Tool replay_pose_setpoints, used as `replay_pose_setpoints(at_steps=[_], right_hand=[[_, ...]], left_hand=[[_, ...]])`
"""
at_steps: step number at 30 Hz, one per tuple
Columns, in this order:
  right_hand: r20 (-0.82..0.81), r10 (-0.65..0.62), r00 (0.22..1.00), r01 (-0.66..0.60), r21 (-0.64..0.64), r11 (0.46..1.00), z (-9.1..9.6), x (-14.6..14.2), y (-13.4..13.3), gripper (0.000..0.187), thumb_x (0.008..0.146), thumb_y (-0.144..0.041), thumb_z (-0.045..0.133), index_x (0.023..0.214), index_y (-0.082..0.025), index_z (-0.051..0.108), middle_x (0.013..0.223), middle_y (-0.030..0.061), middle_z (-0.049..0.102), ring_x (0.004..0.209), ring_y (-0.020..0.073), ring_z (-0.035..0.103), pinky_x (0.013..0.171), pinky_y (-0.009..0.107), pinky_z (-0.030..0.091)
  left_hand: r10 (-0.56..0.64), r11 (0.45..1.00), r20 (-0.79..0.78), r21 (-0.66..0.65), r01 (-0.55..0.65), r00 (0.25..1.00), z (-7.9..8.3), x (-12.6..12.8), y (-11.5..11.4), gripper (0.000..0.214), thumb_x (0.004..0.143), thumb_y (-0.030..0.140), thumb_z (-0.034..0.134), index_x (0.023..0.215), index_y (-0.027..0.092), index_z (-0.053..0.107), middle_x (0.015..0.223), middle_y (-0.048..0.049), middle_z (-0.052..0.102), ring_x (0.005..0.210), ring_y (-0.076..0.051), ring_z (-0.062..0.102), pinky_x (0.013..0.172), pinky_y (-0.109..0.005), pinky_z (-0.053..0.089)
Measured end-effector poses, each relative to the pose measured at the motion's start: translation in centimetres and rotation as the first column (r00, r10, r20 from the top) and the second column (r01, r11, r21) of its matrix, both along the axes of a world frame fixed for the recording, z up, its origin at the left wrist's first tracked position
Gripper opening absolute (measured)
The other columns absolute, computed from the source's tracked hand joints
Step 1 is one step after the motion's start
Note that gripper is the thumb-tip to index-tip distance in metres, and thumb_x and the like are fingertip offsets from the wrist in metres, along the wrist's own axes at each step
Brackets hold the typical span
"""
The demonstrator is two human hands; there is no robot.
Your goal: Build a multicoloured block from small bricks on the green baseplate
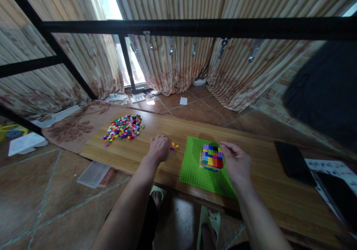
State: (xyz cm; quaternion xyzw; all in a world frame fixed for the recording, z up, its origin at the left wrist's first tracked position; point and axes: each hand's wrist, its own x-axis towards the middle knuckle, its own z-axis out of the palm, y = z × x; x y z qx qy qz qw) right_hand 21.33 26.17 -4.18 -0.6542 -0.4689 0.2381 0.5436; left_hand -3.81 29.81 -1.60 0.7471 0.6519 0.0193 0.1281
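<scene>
A green studded baseplate [192,161] lies on the wooden table, bearing a block-shaped build of multicoloured toy bricks [212,158]. At the build's right side, my right hand [238,164] is closed, thumb and forefinger pinched together near its upper right corner. Whatever is in that pinch is too small or hidden to name. Left of the baseplate, my left hand [161,148] rests low over the table, back upward, its fingers mostly hidden below it. Right beside it are a few loose orange, yellow and blue bricks [174,146].
A large heap of small coloured bricks [125,126] covers part of the table's left side. On the right lie a black tablet-like slab [294,162], a printed sheet [331,168] and another dark device [338,194]. A clear plastic box [93,174] sits on the floor. A black metal bar [178,28] crosses beyond the table.
</scene>
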Motion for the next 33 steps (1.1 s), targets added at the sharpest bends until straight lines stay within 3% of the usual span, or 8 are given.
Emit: replay_pose_setpoints(at_steps=[7, 13, 16, 19, 22, 25, 28, 33], right_hand=[[0.020, 0.004, 1.000, -0.003, -0.002, 1.000, 0.2, 0.0, 0.0, 0.031, 0.076, -0.043, 0.060, 0.089, -0.018, 0.074, 0.090, 0.0094, 0.073, 0.082, 0.0221, 0.065, 0.074, 0.037, 0.050], [-0.001, 0.006, 1.000, -0.006, 0.019, 1.000, 0.3, 0.0, -0.1, 0.031, 0.077, -0.042, 0.061, 0.089, -0.017, 0.074, 0.091, 0.0094, 0.073, 0.082, 0.0216, 0.065, 0.076, 0.038, 0.050], [0.005, -0.003, 1.000, 0.003, 0.029, 1.000, 0.2, 0.2, 0.0, 0.030, 0.077, -0.042, 0.060, 0.088, -0.018, 0.074, 0.089, 0.0089, 0.073, 0.081, 0.0215, 0.066, 0.077, 0.038, 0.050], [0.007, -0.009, 1.000, 0.009, 0.049, 0.999, 0.2, 0.2, 0.0, 0.029, 0.078, -0.041, 0.060, 0.088, -0.018, 0.074, 0.089, 0.0087, 0.073, 0.081, 0.0213, 0.065, 0.078, 0.039, 0.050], [0.007, 0.045, 0.999, -0.045, 0.089, 0.995, 0.5, -0.1, -0.2, 0.027, 0.080, -0.039, 0.060, 0.092, -0.018, 0.073, 0.093, 0.0084, 0.072, 0.084, 0.0211, 0.065, 0.080, 0.040, 0.051], [0.094, 0.158, 0.983, -0.171, 0.151, 0.974, 1.1, -0.6, -0.6, 0.022, 0.082, -0.033, 0.059, 0.095, -0.021, 0.072, 0.102, 0.0079, 0.069, 0.094, 0.0215, 0.064, 0.084, 0.041, 0.050], [0.279, 0.229, 0.933, -0.285, 0.181, 0.941, 1.7, -1.0, -0.9, 0.020, 0.081, -0.027, 0.059, 0.096, -0.023, 0.071, 0.109, 0.0075, 0.066, 0.103, 0.0225, 0.061, 0.092, 0.043, 0.047], [0.492, 0.259, 0.831, -0.364, 0.130, 0.922, 2.0, -1.4, -1.3, 0.024, 0.078, -0.023, 0.063, 0.101, -0.026, 0.070, 0.115, 0.0068, 0.064, 0.107, 0.0249, 0.057, 0.094, 0.047, 0.044]], left_hand=[[0.066, 0.998, -0.098, 0.004, -0.066, 0.993, 0.3, 2.2, -0.2, 0.022, 0.078, 0.024, 0.052, 0.090, 0.016, 0.069, 0.107, -0.0139, 0.067, 0.106, -0.032, 0.056, 0.088, -0.048, 0.040], [0.054, 0.997, -0.090, 0.053, -0.049, 0.994, 0.3, 2.4, -0.5, 0.021, 0.080, 0.023, 0.051, 0.088, 0.017, 0.069, 0.105, -0.0133, 0.067, 0.105, -0.030, 0.056, 0.089, -0.047, 0.039], [0.051, 0.992, -0.036, 0.119, -0.046, 0.998, 0.2, 2.2, -0.6, 0.021, 0.082, 0.026, 0.051, 0.086, 0.016, 0.069, 0.100, -0.0127, 0.068, 0.101, -0.029, 0.057, 0.087, -0.044, 0.040], [-0.007, 0.991, 0.134, 0.136, -0.011, 0.991, 0.2, 2.2, -0.4, 0.020, 0.081, 0.030, 0.055, 0.082, 0.018, 0.070, 0.090, -0.0095, 0.069, 0.093, -0.024, 0.060, 0.082, -0.035, 0.042], [-0.143, 0.989, 0.416, 0.092, 0.114, 0.898, 0.5, 2.9, -0.1, 0.020, 0.081, 0.030, 0.055, 0.079, 0.017, 0.070, 0.079, -0.0047, 0.068, 0.078, -0.018, 0.060, 0.072, -0.027, 0.042], [-0.155, 0.984, 0.650, 0.032, 0.177, 0.744, 0.9, 4.2, -0.1, 0.022, 0.080, 0.032, 0.056, 0.080, 0.015, 0.070, 0.071, -0.0010, 0.064, 0.066, -0.013, 0.056, 0.061, -0.023, 0.040], [-0.107, 0.980, 0.749, -0.030, 0.194, 0.654, 1.0, 5.3, -0.3, 0.022, 0.076, 0.034, 0.060, 0.079, 0.014, 0.069, 0.066, 0.0014, 0.061, 0.061, -0.011, 0.051, 0.056, -0.022, 0.037], [-0.076, 0.967, 0.810, -0.081, 0.240, 0.581, 0.5, 6.1, -0.2, 0.019, 0.074, 0.032, 0.064, 0.080, 0.014, 0.069, 0.065, 0.0027, 0.059, 0.059, -0.009, 0.047, 0.056, -0.021, 0.035]])
